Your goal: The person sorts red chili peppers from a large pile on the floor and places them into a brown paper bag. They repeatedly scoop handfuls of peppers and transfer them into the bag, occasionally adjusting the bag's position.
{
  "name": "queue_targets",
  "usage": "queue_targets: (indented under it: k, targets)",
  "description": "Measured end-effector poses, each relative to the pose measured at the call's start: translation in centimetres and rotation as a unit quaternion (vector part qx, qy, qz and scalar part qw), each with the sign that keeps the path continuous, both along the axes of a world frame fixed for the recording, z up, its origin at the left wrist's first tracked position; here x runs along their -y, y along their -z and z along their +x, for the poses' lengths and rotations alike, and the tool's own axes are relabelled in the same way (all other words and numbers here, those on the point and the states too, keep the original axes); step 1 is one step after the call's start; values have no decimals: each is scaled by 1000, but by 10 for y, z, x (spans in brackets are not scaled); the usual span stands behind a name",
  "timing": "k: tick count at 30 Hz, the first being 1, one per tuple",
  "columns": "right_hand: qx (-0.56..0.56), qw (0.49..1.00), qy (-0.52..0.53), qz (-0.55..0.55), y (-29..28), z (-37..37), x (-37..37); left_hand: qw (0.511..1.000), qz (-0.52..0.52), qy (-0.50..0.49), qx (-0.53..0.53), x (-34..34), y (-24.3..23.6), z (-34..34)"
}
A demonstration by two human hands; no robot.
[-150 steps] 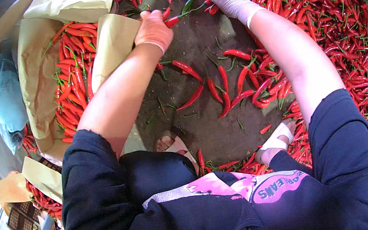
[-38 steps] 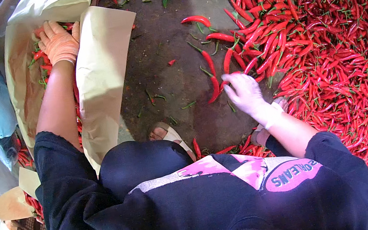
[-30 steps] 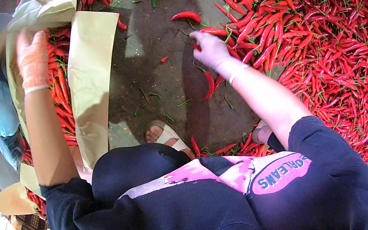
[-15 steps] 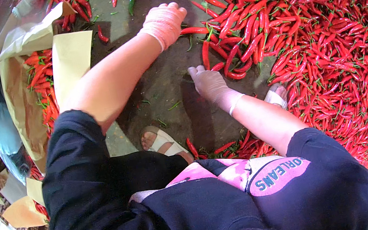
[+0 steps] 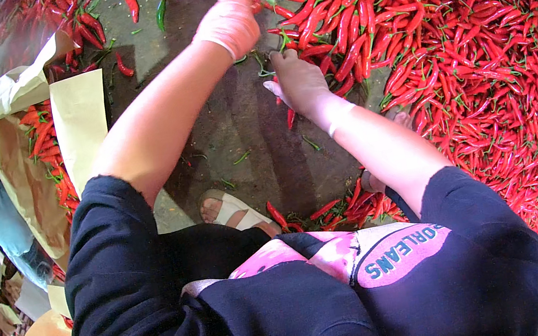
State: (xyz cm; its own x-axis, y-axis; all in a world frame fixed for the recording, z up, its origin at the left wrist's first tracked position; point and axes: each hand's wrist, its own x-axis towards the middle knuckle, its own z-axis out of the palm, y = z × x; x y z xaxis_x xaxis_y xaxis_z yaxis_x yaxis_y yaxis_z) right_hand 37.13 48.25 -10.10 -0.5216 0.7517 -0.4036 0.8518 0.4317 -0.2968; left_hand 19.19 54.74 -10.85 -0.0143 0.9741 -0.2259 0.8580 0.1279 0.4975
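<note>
- A great heap of red chillies (image 5: 465, 54) is spreading to the right of and beyond both hands, its pods lying every way, with no single direction among them; its far and right edges are bending out of sight at the rim of the view.
- A brown paper sack (image 5: 40, 158) is lying open well to the left of the left hand, more chillies showing inside it; its lower part is running behind the person's dark sleeve.
- The concrete floor (image 5: 235, 138) is showing below both hands, scattered with green stems.
- The left hand (image 5: 229, 22), gloved pale pink, is reaching to the near edge of the heap, fingers curled down; its grip is turned away, so I cannot tell whether it is holding anything.
- The right hand (image 5: 297, 80), gloved too, is resting just right of and below the left, at the heap's edge; its grip is narrow, and whether it is clasping a pod is hard to make out.
- One green chilli (image 5: 161, 14) is lying left of the left hand, its long axis pointing away from the person.
</note>
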Motion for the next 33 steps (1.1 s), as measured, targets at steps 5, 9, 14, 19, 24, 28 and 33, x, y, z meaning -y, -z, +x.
queue_targets:
  k: [5, 9, 14, 19, 24, 28, 33]
  targets:
    - [-26, 995, 23, -90, -11, -6, 8, 983, -19, -112, 147, -15, -12, 2]
    - [64, 957, -138, -247, -74, 23, 25, 991, -57, 44, 110, -14, -12, 64]
    - [13, 971, -227, -77, -82, 89, 9, 993, -72, 94, 1, -24, 3, 93]
    - [-18, 974, -173, 142, -16, 100, -59, 961, -167, 218, 21, -61, 2, 59]
    - [0, 993, -105, 59, 8, 98, -95, 976, 37, 152, 152, -17, -11, 24]
    - [-54, 993, 99, 33, -30, 110, -104, 936, 106, 309, 130, 34, 16, 55]
    - [44, 972, -222, 58, -50, 110, -68, 949, 65, 306, -43, 62, 34, 82]
